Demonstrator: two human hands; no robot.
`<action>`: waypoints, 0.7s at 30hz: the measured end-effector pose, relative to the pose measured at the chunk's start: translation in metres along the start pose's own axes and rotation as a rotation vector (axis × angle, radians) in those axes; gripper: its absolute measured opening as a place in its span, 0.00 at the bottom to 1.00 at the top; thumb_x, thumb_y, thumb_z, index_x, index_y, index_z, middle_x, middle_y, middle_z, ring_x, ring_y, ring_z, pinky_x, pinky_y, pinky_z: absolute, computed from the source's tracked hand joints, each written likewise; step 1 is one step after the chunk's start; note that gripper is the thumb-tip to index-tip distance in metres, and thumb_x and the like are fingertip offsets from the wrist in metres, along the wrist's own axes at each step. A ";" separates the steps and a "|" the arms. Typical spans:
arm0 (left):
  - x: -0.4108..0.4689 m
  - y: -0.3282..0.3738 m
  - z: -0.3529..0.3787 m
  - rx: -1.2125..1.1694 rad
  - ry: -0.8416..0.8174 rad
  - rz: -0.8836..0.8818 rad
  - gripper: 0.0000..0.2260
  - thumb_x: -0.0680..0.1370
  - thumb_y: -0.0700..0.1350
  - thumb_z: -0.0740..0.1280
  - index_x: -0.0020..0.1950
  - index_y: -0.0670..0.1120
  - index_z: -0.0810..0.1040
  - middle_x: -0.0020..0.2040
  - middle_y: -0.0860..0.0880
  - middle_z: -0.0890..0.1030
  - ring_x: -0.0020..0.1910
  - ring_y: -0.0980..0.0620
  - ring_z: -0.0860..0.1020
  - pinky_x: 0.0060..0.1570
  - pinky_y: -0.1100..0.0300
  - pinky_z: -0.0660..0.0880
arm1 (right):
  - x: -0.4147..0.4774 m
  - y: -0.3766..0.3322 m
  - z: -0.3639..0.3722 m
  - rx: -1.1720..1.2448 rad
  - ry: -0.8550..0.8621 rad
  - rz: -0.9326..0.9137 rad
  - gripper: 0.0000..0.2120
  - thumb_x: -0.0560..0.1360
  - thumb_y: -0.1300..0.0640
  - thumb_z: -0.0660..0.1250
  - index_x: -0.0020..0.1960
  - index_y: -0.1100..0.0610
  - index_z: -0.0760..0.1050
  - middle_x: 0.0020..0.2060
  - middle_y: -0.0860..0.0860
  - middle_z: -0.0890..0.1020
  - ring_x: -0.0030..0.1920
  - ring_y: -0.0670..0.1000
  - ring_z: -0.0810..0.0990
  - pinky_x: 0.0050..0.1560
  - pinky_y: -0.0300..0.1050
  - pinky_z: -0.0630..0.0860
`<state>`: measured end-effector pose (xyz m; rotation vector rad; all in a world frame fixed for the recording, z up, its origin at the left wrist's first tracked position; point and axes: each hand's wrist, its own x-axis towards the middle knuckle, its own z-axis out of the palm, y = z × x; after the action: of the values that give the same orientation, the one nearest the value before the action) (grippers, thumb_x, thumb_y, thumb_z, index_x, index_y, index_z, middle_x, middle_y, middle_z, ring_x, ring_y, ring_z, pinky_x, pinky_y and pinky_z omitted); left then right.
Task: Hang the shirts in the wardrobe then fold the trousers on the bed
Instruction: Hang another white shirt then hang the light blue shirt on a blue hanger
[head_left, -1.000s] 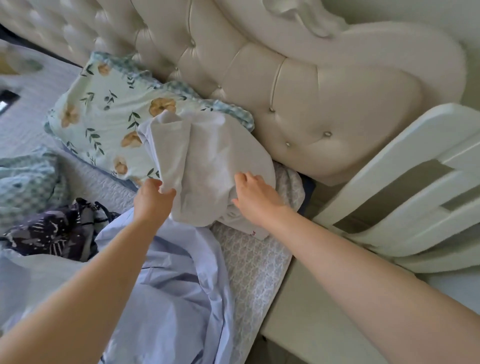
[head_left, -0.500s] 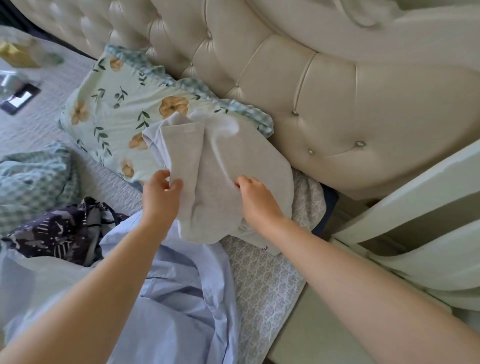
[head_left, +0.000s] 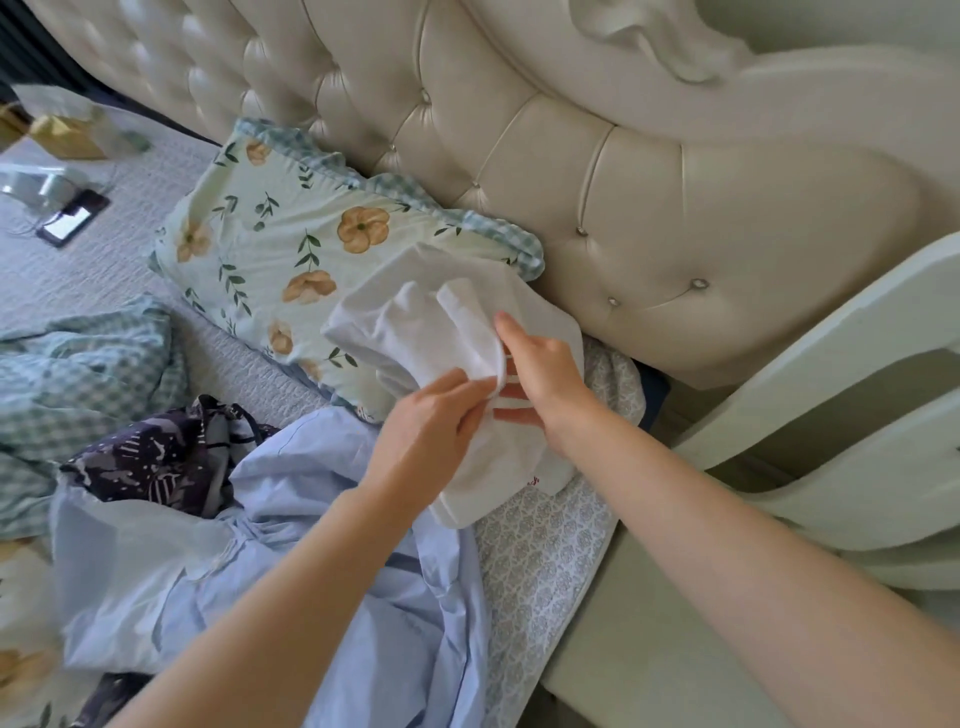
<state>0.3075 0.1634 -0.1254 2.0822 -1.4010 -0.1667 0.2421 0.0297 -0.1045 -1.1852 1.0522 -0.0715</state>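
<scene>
Centre of the frame: the white garment (head_left: 410, 332) is bunched up off the bed, with its top edge over the lower corner of the floral pillow (head_left: 280, 244). Shirt or trousers? The crumpled cloth doesn't tell. The left hand (head_left: 426, 431) pinches a fold of it between thumb and fingers. The right hand (head_left: 550, 374), touching that same fold, has its fingers curled round the cloth edge, partly hidden behind it, with the thumb raised. The two hands are close together. A small red print at the garment's lower hem is too small to read.

Just below and left, a light blue shirt (head_left: 363, 530) lies rumpled on the bed, running under the left forearm and off the bottom edge. Beside it, at mid-left, there's a dark patterned garment (head_left: 166, 457), half buried. A green checked duvet (head_left: 78, 364) is heaped at the left edge and cut off there. The grey patterned sheet (head_left: 540, 561) shows at the mattress edge under the garment.

Across the top runs a cream tufted headboard (head_left: 623, 182). In the upper left a phone (head_left: 72, 221) lies on the bed, with blurred items behind it. At the right is a white slatted frame (head_left: 831, 415), only partly in view.
</scene>
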 end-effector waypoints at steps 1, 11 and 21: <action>-0.005 0.006 0.001 0.007 -0.005 0.023 0.15 0.81 0.48 0.59 0.58 0.46 0.83 0.38 0.51 0.76 0.30 0.50 0.75 0.29 0.55 0.74 | -0.007 -0.001 0.000 -0.034 -0.002 0.002 0.18 0.76 0.43 0.66 0.50 0.58 0.79 0.45 0.53 0.83 0.45 0.54 0.83 0.41 0.51 0.83; -0.062 0.051 -0.026 -0.083 -0.070 0.113 0.11 0.81 0.49 0.61 0.59 0.50 0.79 0.43 0.53 0.79 0.36 0.51 0.78 0.31 0.56 0.75 | -0.088 0.003 -0.009 -0.144 0.115 -0.159 0.07 0.80 0.60 0.60 0.51 0.56 0.76 0.45 0.55 0.81 0.42 0.53 0.80 0.37 0.49 0.81; -0.093 0.102 -0.084 -0.267 -0.126 -0.114 0.12 0.79 0.48 0.68 0.36 0.47 0.75 0.28 0.53 0.72 0.31 0.57 0.71 0.33 0.66 0.68 | -0.201 -0.020 -0.019 0.178 0.305 -0.288 0.07 0.80 0.59 0.61 0.54 0.57 0.77 0.48 0.58 0.83 0.50 0.59 0.83 0.40 0.55 0.82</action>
<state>0.2218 0.2545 -0.0229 1.9557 -1.2548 -0.5112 0.1270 0.1176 0.0380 -1.1779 1.1062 -0.5754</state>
